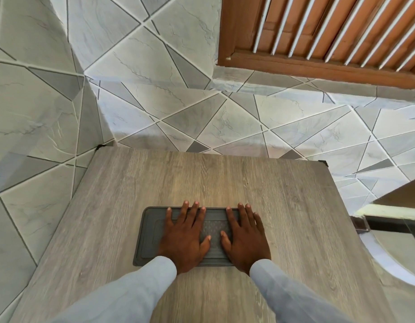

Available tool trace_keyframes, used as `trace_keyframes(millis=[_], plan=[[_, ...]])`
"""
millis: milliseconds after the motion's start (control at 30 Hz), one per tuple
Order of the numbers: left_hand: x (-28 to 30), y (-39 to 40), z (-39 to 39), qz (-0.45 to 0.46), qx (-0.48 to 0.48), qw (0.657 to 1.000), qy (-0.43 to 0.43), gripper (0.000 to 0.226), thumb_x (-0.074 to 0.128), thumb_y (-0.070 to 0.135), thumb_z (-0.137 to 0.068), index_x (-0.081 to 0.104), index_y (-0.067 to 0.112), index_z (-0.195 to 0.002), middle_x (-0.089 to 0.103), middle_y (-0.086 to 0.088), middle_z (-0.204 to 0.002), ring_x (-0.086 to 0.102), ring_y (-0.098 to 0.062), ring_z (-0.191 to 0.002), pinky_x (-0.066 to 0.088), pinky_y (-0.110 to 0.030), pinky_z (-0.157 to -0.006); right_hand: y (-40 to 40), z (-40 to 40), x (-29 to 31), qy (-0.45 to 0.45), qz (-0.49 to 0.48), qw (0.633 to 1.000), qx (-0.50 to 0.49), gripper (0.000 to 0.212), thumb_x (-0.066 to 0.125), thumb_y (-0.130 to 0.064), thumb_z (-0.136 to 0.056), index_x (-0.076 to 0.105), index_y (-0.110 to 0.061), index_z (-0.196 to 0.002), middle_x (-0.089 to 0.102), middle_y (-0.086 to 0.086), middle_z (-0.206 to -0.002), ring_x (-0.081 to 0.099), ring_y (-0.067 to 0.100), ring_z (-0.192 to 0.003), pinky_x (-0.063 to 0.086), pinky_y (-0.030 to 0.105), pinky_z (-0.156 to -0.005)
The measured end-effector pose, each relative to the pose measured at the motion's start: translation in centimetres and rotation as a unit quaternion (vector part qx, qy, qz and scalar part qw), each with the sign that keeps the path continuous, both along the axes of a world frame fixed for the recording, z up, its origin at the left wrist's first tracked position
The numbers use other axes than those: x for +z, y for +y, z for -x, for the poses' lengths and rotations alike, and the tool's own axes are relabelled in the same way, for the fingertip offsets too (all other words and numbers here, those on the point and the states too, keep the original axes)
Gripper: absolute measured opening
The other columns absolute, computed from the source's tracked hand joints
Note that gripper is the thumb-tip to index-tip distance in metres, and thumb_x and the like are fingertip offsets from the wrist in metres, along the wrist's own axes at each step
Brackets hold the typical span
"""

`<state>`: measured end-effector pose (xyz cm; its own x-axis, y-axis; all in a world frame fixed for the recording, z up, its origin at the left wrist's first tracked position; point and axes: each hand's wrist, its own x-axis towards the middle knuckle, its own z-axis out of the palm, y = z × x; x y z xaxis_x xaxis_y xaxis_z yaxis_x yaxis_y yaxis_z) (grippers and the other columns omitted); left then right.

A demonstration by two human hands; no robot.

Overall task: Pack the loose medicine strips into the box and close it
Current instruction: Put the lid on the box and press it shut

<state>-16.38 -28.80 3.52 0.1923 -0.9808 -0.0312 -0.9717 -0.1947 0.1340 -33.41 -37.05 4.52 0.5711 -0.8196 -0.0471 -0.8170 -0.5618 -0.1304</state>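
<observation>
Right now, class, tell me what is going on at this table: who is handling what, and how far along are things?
A person in pale sleeves has both hands on a flat dark grey box lying on a wood-grain table. The left hand and the right hand lie palm down on its lid, fingers straight and spread. The lid looks shut, and no loose medicine strips are visible on the table, so packing seems finished or nearly so.
</observation>
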Motion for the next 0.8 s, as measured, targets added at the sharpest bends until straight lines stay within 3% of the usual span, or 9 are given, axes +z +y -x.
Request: trace_keyframes(millis=[100, 267, 433, 667, 800], plan=[[0.1, 0.0, -0.1, -0.001, 0.002, 1.000, 0.008, 0.075, 0.030, 0.060, -0.085, 0.020, 0.020, -0.147, 0.025, -0.005, -0.157, 0.015, -0.027, -0.146, 0.004, -0.061, -0.110, 0.1, -0.1, 0.1, 0.007, 0.007, 1.000, 0.008, 0.070, 0.030, -0.056, -0.090, 0.028, -0.017, -0.149, 0.030, 0.021, -0.154, 0.021, 0.035, -0.146, 0.004, 0.042, -0.116], [0.3, 0.2, -0.5, 0.006, -0.010, 1.000, 0.015, 0.072, 0.024, 0.061, -0.088, 0.018, 0.021, -0.148, 0.021, -0.003, -0.158, 0.008, -0.024, -0.146, 0.002, -0.056, -0.110, 0.2, 0.0, 0.0, 0.000, 0.004, 1.000, 0.019, 0.073, 0.024, -0.059, -0.091, 0.018, -0.019, -0.152, 0.017, 0.019, -0.159, 0.009, 0.032, -0.149, -0.002, 0.040, -0.116], [-0.3, 3.7, -4.7, 0.026, 0.058, 0.998, -0.004, 0.073, 0.019, 0.061, -0.090, 0.016, 0.017, -0.149, 0.019, -0.006, -0.158, 0.010, -0.022, -0.146, -0.001, -0.047, -0.114, 0.0, 0.2, -0.4, -0.009, 0.004, 1.000, 0.018, 0.078, 0.006, -0.066, -0.089, 0.016, -0.021, -0.152, 0.015, 0.016, -0.160, 0.007, 0.029, -0.149, 0.000, 0.039, -0.116], [-0.7, 4.2, -5.4, 0.013, 0.057, 0.998, 0.008, 0.076, 0.020, 0.061, -0.089, 0.008, 0.017, -0.150, 0.009, -0.003, -0.159, 0.003, -0.019, -0.147, -0.004, -0.043, -0.116, 0.1, 0.3, -0.3, -0.049, -0.010, 0.999, -0.013, 0.070, 0.028, -0.057, -0.091, 0.036, -0.014, -0.145, 0.034, 0.014, -0.154, 0.024, 0.028, -0.146, -0.002, 0.030, -0.117], [-0.2, 4.5, -5.5, 0.006, 0.061, 0.998, 0.014, 0.077, 0.013, 0.063, -0.088, 0.001, 0.019, -0.150, 0.001, -0.001, -0.160, -0.006, -0.017, -0.146, -0.009, -0.041, -0.115, 0.5, 0.6, 0.1, -0.074, -0.014, 0.997, -0.029, 0.080, 0.014, -0.064, -0.090, 0.035, -0.010, -0.146, 0.032, 0.011, -0.155, 0.022, 0.024, -0.147, 0.001, 0.029, -0.120]])
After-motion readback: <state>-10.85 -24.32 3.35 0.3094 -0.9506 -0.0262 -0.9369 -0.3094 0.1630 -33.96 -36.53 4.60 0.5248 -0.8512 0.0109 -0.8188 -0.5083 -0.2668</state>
